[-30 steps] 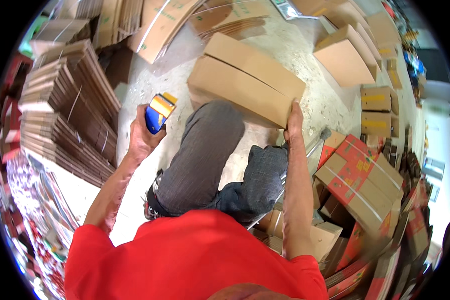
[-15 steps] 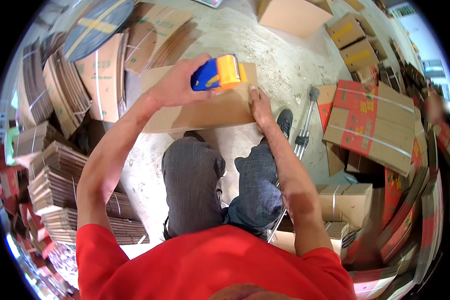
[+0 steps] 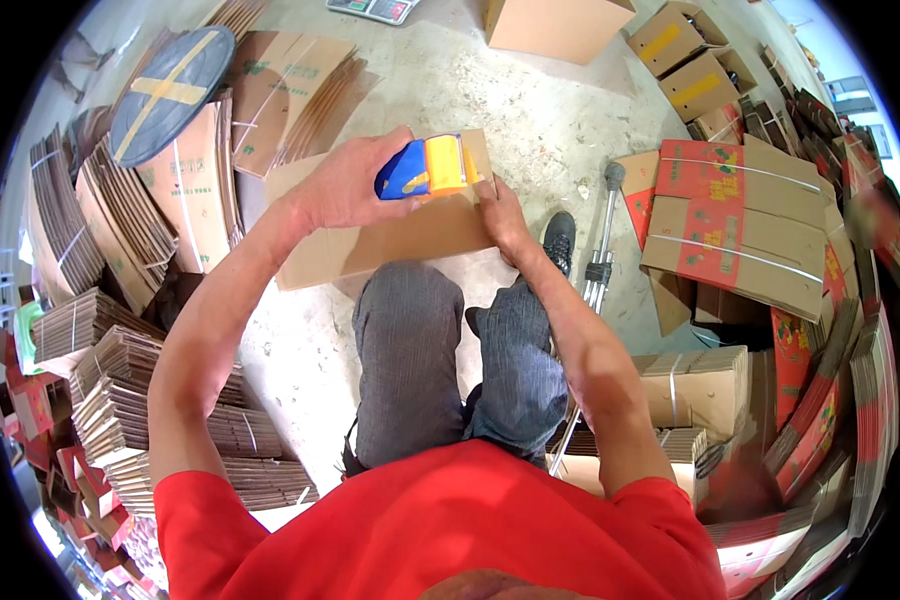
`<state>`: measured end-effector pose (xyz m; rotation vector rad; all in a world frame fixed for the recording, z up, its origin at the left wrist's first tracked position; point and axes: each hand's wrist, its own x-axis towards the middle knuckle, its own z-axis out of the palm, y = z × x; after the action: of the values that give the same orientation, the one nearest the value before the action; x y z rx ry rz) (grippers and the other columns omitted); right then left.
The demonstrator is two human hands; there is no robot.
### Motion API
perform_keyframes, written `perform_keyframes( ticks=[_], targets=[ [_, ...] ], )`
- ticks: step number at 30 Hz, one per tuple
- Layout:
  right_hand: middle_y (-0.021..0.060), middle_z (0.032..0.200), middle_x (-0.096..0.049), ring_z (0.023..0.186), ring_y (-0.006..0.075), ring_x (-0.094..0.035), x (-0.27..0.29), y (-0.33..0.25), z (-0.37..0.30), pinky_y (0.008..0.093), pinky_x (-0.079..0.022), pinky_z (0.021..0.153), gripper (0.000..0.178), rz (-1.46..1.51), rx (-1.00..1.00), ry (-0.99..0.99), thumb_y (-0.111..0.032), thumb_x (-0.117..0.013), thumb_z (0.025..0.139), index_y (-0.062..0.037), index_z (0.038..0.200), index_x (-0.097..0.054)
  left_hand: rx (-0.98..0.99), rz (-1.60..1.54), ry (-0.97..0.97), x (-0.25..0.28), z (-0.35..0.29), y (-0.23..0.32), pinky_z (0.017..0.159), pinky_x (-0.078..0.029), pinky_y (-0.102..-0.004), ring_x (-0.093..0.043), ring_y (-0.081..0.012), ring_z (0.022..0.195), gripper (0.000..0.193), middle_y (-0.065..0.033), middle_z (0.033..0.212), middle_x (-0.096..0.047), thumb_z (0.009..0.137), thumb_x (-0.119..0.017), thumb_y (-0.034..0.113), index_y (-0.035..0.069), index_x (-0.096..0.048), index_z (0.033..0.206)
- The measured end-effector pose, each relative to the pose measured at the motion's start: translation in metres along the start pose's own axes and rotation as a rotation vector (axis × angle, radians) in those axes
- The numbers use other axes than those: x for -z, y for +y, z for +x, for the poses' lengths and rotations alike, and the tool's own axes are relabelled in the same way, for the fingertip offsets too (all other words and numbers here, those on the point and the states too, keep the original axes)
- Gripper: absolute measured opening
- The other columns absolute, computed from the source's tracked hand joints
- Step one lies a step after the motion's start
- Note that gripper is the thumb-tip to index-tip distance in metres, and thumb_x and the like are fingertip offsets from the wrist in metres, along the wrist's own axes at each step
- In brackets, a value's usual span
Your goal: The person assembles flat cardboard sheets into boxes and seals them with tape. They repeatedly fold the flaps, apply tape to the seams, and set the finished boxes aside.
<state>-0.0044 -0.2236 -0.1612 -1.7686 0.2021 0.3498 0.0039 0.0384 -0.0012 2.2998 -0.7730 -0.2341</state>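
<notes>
My left hand [image 3: 355, 185] is closed around a blue and yellow tape dispenser [image 3: 402, 172]. The dispenser's yellow end lies over the right part of a plain brown cardboard box [image 3: 370, 243] in front of my knees. At the box's right end rests my right hand [image 3: 503, 217], its fingers bent against the edge near the dispenser. Whether tape runs between dispenser and cardboard is hard to make out.
Flattened cartons [image 3: 295, 95] lean at the far left beside a round dark disc [image 3: 173, 95] with crossed tape. Bundled cardboard [image 3: 120, 385] is stacked on my left. Red and brown strapped cartons [image 3: 740, 225] lie on the right, near a metal crutch-like pole [image 3: 602, 240].
My view has shifted and turned a little. My left hand and the dispenser remain over the box's right part, and my right hand stays at its right edge.
</notes>
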Motion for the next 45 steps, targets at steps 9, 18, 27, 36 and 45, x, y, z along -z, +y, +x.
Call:
perform_keyframes(
  ticks=[9,18,27,36,45],
  targets=[
    [0.0126,0.094,-0.061,0.09,0.0238,-0.056,0.018,-0.077,-0.031,0.0396,-0.046,0.088,0.067,-0.032,0.141,0.056,-0.057,-0.037,0.108,0.0031,0.106,-0.066,-0.032,0.072,0.019,-0.004,0.006,-0.002,0.079,-0.05,-0.0519,-0.064,-0.0466,0.092,0.052,-0.0248,0.095,-0.067,0.08,-0.079,0.034,0.005,-0.051,0.112],
    [0.0007,0.085,-0.055,0.08,0.0128,-0.046,-0.009,-0.104,-0.05,0.0312,-0.04,0.077,0.063,0.16,0.057,-0.052,-0.059,-0.034,0.109,-0.0063,0.096,-0.065,-0.12,0.049,0.089,-0.007,0.007,-0.004,0.074,-0.047,-0.0448,-0.061,-0.0397,0.084,0.044,-0.0192,0.091,-0.062,0.084,-0.081,0.036,0.005,-0.058,0.106],
    [-0.004,0.08,-0.055,0.071,0.0061,-0.046,-0.015,-0.088,-0.036,0.0268,-0.039,0.063,0.037,0.344,0.142,-0.024,-0.033,-0.049,0.109,-0.0035,0.096,-0.067,-0.083,0.076,0.037,-0.005,0.01,-0.003,0.078,-0.048,-0.0534,-0.063,-0.0473,0.092,0.052,-0.0253,0.094,-0.067,0.081,-0.079,0.036,0.005,-0.05,0.112],
    [-0.0054,0.077,-0.051,0.073,0.004,-0.043,-0.018,-0.071,-0.024,0.026,-0.038,0.062,0.029,0.32,0.202,0.072,-0.02,-0.054,0.107,-0.0041,0.085,-0.062,-0.17,-0.025,0.233,-0.017,0.006,0.004,0.079,-0.05,-0.0514,-0.064,-0.045,0.093,0.081,-0.0198,0.107,-0.067,0.083,-0.079,0.031,0.02,-0.044,0.155],
    [-0.006,0.07,-0.045,0.068,0.0045,-0.039,0.001,-0.073,-0.027,0.0266,-0.036,0.06,0.033,0.23,0.252,0.184,-0.018,-0.056,0.105,-0.004,0.076,-0.055,-0.099,0.226,0.025,-0.004,0.01,0.018,0.078,-0.052,-0.0449,-0.063,-0.0348,0.085,0.072,-0.0148,0.096,-0.059,0.09,-0.077,0.025,0.037,-0.048,0.155]
  ],
)
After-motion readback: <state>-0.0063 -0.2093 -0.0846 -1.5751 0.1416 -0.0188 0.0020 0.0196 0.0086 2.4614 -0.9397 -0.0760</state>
